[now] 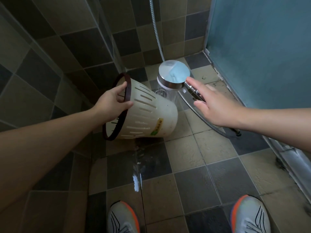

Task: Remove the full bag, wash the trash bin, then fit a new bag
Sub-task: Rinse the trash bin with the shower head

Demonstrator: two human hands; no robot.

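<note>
Washing underway: your left hand (112, 100) grips the bagless slotted trash bin (146, 113) by its rim, right hand (213, 105) holds the spraying shower head (174, 74); new bag still unfitted.

One trash bin (148, 113), one shower head (174, 74), two hands (111, 102) (213, 106), two shoes (123, 217) (250, 216).

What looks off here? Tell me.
Nothing damaged. The cream slotted plastic trash bin is tipped sideways, held by the left hand; the round chrome shower head sprays its base, and water pools on the tiled floor.
</note>
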